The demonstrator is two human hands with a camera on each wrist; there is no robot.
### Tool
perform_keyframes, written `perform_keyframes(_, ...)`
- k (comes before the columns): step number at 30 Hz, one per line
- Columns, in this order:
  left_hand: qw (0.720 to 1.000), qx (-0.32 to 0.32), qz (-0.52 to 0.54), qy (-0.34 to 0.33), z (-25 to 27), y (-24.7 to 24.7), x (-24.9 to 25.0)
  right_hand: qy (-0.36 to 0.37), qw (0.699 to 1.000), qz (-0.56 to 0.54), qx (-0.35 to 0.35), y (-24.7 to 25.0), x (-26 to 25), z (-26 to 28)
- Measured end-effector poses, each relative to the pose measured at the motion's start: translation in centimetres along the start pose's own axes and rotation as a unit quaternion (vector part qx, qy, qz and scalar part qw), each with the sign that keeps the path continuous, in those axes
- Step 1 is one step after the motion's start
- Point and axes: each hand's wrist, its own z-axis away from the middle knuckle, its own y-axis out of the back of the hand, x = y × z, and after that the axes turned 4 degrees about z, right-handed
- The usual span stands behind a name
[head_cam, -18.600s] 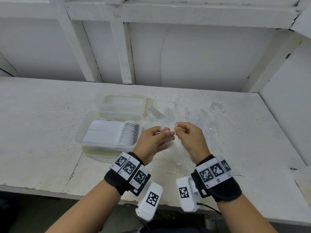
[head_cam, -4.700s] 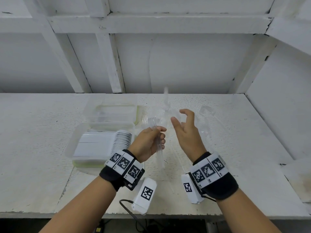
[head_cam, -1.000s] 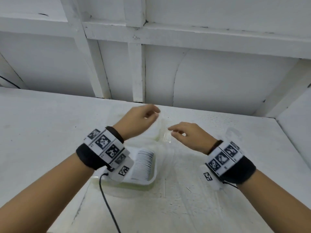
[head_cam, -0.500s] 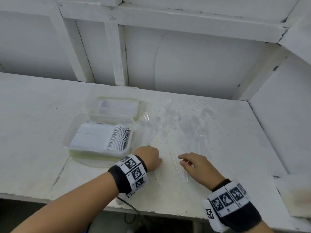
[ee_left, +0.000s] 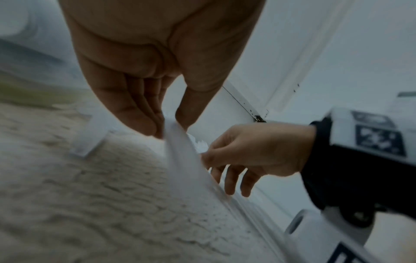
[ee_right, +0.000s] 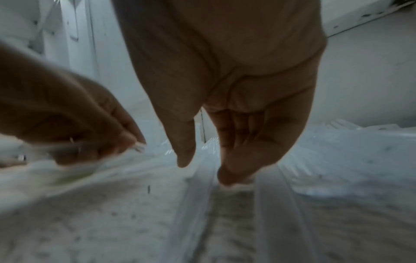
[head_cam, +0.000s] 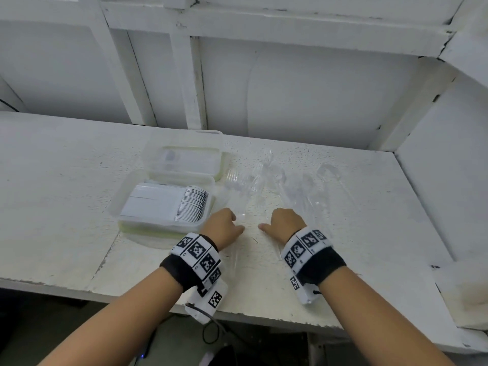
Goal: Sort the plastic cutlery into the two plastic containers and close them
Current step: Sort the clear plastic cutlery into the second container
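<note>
Since half a second back both hands have slid up from the front edge of the desk (head_cam: 66, 180) toward the loose pile, and the view has tipped down a bit. Nearest the front edge, the left hand (head_cam: 221, 228) pinches a clear cutlery handle (ee_left: 180, 151) between thumb and fingertips, its tail end trailing back under the wrist, probably so the piece can be lifted by its flat end. Just beside it, the right hand (head_cam: 286, 223) has its fingers bent down onto the pile of clear plastic cutlery (head_cam: 277, 186); the right wrist view is too blurred to tell whether it actually grips a piece. Toward the left of the hands sits the near container (head_cam: 118, 207), lid off, already stacked with white spoons (head_cam: 190, 204) laid flat so they nest. Behind it, closer to the back edge, the second container (head_cam: 184, 159) looks mostly empty, likely waiting for the forks.
</note>
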Motion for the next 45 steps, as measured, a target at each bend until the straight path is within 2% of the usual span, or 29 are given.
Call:
perform_keyframes(4, 0.986, -0.007, 0.166, 0.018, -0.1, -0.3, -0.2, -0.025, 1.000, 0.006, -0.010, 0.0, -0.5, -0.4)
perform_keyframes(6, 0.972, -0.009, 0.234, 0.033, -0.1, -0.3, 0.2, -0.045, 0.997, -0.060, -0.020, 0.1, -0.2, -0.3)
perform_keyframes(8, 0.965, -0.006, 0.258, 0.041, -0.1, -0.4, 0.8, -0.071, 0.978, -0.193, -0.021, 0.3, 0.6, -0.1)
perform_keyframes(11, 0.977, -0.010, 0.214, 0.024, -1.0, -1.0, 2.0, -0.106, 0.925, -0.365, 0.008, 0.7, 2.0, 1.2)
perform_keyframes(16, 0.993, -0.005, 0.115, -0.009, -3.4, -2.8, 5.1, -0.131, 0.866, -0.473, 0.094, 1.1, 3.9, 2.5)
perform_keyframes(20, 0.997, -0.068, 0.003, -0.040, -5.2, -4.7, 7.2, -0.146, 0.845, -0.503, 0.108, 0.9, 4.8, 3.0)
perform_keyframes(24, 0.991, -0.086, -0.103, -0.027, -6.2, -5.5, 8.0, -0.151, 0.844, -0.500, 0.124, 0.6, 5.7, 3.2)
perform_keyframes(28, 0.988, -0.088, -0.105, -0.077, -6.2, -5.2, 7.5, -0.149, 0.849, -0.488, 0.138, 0.5, 6.2, 3.2)
perform_keyframes(32, 0.993, -0.068, -0.037, -0.087, -5.2, -4.3, 6.8, -0.130, 0.889, -0.416, 0.142, -0.1, 6.1, 2.7)
perform_keyframes(36, 0.998, -0.020, 0.036, -0.049, -4.1, -3.2, 6.0, -0.120, 0.931, -0.322, 0.123, -0.4, 5.9, 2.4)
perform_keyframes(38, 0.998, -0.051, -0.022, -0.028, -3.7, -3.2, 5.7, -0.124, 0.931, -0.315, 0.135, -0.3, 5.9, 2.4)
perform_keyframes(41, 0.984, -0.130, -0.119, -0.033, -3.1, -4.3, 5.8, -0.136, 0.926, -0.315, 0.155, -0.3, 6.1, 2.7)
perform_keyframes(45, 0.977, -0.163, -0.131, -0.037, -3.1, -4.8, 6.0, -0.128, 0.944, -0.275, 0.132, -0.5, 6.1, 3.1)
